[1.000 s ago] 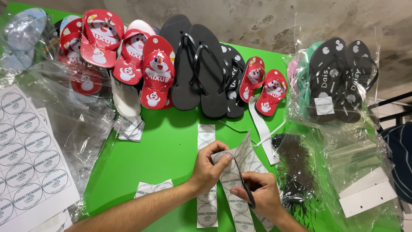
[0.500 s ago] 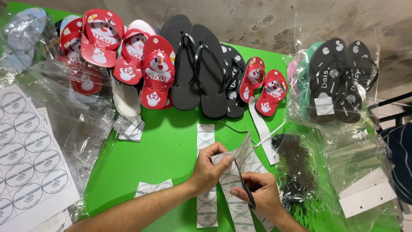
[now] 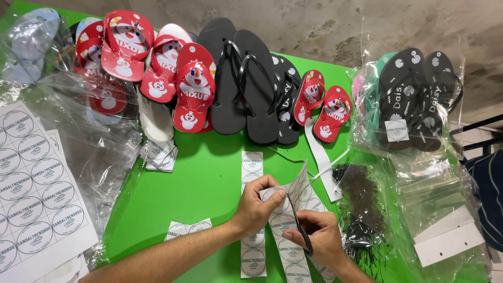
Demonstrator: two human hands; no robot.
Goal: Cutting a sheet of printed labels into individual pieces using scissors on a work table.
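Observation:
My left hand [image 3: 258, 205] pinches the top of a white sheet of round stickers [image 3: 285, 222] low in the middle of the green table [image 3: 204, 178]. My right hand [image 3: 317, 238] grips black scissors [image 3: 299, 230] whose blades run along that sheet, between two columns of stickers. A cut strip of round stickers [image 3: 252, 162] lies flat just left of the hands, partly under my left wrist.
Red cartoon flip-flops [image 3: 193, 86], black flip-flops [image 3: 246, 84] and small red ones [image 3: 322, 105] line the back. Bagged dark flip-flops [image 3: 414, 99] sit at right, crumpled clear bags [image 3: 89, 136] and full sticker sheets [image 3: 36, 194] at left. Black plastic ties [image 3: 361, 204] lie right of my hands.

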